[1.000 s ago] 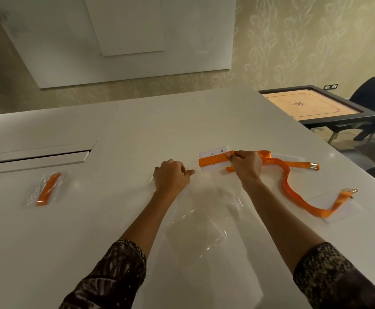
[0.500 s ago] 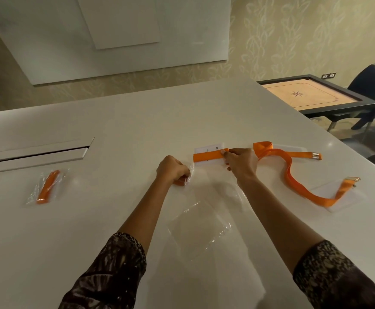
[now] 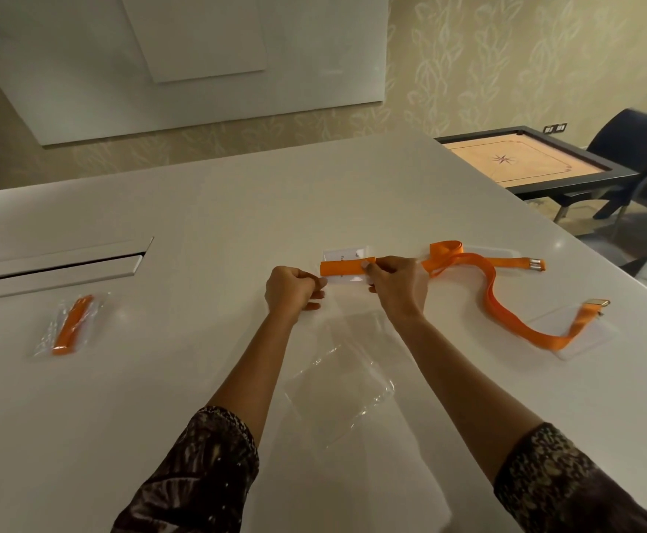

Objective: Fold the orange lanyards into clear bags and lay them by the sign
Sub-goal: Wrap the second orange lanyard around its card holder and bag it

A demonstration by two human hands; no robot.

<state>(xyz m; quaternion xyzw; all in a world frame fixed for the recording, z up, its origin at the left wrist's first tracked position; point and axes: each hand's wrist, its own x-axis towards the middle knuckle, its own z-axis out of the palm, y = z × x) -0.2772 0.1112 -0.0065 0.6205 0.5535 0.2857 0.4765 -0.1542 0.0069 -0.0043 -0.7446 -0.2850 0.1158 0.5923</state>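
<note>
Right hand (image 3: 399,286): pinched the folded end of the orange lanyard (image 3: 343,268) between thumb and fingertips.
Left hand (image 3: 295,288): curled in just beside that fold; could not be told whether pinching anything.
Lanyard's place: lay folded across the white sign (image 3: 347,255), tail trailing right over the table (image 3: 199,209) to the metal clips (image 3: 535,264).
Risk one: likely to spring open if the pinch slackened, being layered webbing.
Risk two: could have been skewed by drag from the loose tail.
Risk three: might have slid when stuffed, the clear bag (image 3: 339,382) lying slick and unheld.
Count: one bagged lanyard (image 3: 70,325) far left; one loose strap, two clips; one empty bag plainly seen, perhaps two more clear pieces under the tail.
</note>
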